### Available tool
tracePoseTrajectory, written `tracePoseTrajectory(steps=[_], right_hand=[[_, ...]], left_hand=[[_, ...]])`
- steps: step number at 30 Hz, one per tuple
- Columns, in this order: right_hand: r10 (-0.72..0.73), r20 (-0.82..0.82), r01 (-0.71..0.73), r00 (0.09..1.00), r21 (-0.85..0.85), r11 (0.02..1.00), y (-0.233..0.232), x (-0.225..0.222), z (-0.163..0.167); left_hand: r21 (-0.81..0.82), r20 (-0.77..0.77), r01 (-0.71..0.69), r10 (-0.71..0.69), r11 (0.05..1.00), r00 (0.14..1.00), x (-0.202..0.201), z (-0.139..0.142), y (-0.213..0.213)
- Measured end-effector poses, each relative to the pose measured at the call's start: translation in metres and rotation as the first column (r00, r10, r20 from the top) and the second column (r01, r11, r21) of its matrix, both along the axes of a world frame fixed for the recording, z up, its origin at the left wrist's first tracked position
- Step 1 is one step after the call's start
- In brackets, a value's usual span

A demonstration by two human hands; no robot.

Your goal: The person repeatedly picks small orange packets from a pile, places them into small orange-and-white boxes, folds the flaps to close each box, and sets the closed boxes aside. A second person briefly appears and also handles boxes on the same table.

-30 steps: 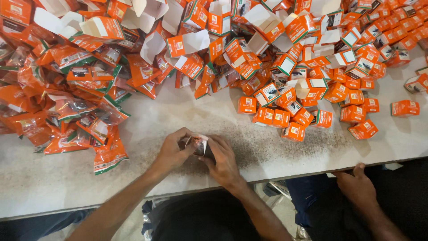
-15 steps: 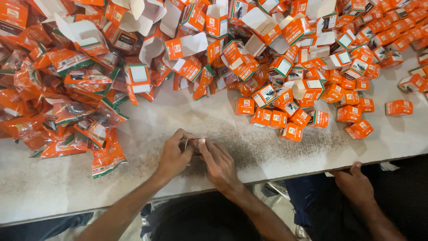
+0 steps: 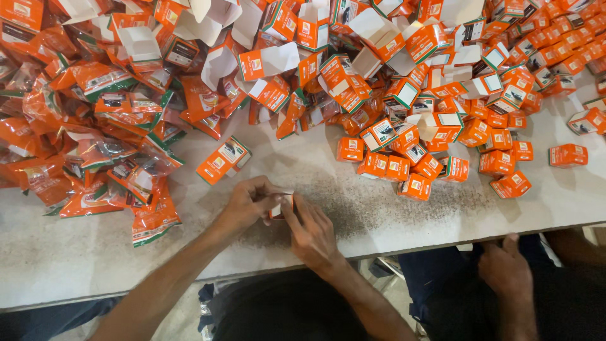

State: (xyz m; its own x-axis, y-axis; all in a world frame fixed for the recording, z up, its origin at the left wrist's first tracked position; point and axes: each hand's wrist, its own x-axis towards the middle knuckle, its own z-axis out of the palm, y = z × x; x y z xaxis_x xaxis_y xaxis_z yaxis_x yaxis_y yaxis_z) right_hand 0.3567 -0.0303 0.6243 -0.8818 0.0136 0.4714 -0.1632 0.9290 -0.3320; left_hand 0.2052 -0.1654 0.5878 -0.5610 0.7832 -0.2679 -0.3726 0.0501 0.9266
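My left hand point(image 3: 247, 205) and my right hand point(image 3: 310, 231) meet over the near part of the white table point(image 3: 76, 252). Between their fingers sits a small orange carton point(image 3: 281, 207), mostly hidden. Both hands grip it. An orange and white carton point(image 3: 223, 160) lies flat on the table just above my left hand. A heap of shiny orange pouches point(image 3: 107, 145) lies to the left of my hands.
A wide pile of open and folded orange cartons point(image 3: 391, 69) covers the far half of the table. Closed small cartons point(image 3: 413, 164) cluster at right. Another person's hand point(image 3: 505, 271) rests below the table edge at right.
The view has shifted down and left, so my hands sit lower on the table. A flat carton now lies apart from the pile above my left hand.
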Motion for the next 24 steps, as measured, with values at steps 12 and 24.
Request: tracePoseTrajectory(steps=[12,24], right_hand=[[-0.013,-0.02,0.006,1.0,-0.299,0.954,0.012,0.007,-0.015],[-0.028,0.006,0.028,1.0,-0.317,0.948,0.013,0.006,-0.021]], left_hand=[[0.131,-0.96,0.132,0.093,0.983,0.263,0.02,0.025,-0.02],[0.021,-1.0,0.17,0.021,0.985,0.002,0.014,0.023,-0.026]])
